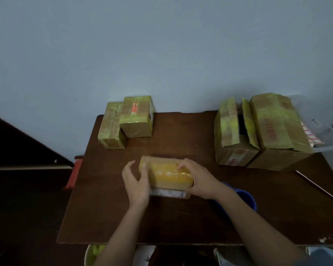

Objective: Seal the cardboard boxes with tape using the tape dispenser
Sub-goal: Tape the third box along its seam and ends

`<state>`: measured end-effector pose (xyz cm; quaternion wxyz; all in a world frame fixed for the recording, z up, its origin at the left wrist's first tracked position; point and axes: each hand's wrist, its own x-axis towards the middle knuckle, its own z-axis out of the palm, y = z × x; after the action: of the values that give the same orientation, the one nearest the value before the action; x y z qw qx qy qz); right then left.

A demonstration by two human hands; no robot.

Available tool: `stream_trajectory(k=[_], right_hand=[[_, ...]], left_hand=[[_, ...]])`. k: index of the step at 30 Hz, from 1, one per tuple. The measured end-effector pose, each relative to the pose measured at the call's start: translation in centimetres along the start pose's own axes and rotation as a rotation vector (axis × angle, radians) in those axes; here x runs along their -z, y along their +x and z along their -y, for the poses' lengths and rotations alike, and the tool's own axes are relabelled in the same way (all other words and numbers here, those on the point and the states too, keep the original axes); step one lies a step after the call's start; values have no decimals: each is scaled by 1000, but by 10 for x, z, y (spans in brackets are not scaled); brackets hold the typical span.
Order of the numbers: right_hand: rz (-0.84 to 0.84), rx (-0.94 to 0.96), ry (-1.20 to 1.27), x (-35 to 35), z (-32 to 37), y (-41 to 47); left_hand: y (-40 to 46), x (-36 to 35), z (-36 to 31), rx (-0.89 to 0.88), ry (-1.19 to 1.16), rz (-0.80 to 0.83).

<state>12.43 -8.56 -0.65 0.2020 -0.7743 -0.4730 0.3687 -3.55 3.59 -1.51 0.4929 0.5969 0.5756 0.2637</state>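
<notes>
A small cardboard box [166,174] with yellow tape over its top lies in the middle of the dark wooden table [181,223]. My left hand [136,182] touches its left end, thumb on the top edge and fingers spread. My right hand [197,179] rests on the right end with its fingers curled over the top. A blue object [246,198], perhaps the tape dispenser, sits behind my right wrist, mostly hidden.
Two taped small boxes [127,120] stand at the back left. Two larger boxes [258,131] stand at the back right, one with its flaps open. A thin metal rod [315,184] lies at the right. A red object [74,172] hangs off the left edge.
</notes>
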Motion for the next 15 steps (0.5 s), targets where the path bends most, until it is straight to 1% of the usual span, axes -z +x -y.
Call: stream_trajectory(k=[2,3,5,7,8,9,11,15], right_hand=[[57,39,39,-8,-2,-10],[29,53,69,-12,-2,-15],[-130,34,129,-22,-2,-25],[-336,-67,114,-32,-3,-33],[-410,-124,148,-37,-3,-36],[-444,-169,219,-40,-2,-40],[-431,-236,350,-44,2,-46],[-459,-285,379,-47,4,-54]], left_hand=[[-10,4,11,-17,62,49],[-15,6,16,-24,96,67],[-25,10,22,-28,126,62],[-36,14,23,1,99,45],[-40,15,24,8,80,47],[-43,16,27,10,62,52],[-48,18,30,18,23,65],[-49,21,32,63,-1,80]])
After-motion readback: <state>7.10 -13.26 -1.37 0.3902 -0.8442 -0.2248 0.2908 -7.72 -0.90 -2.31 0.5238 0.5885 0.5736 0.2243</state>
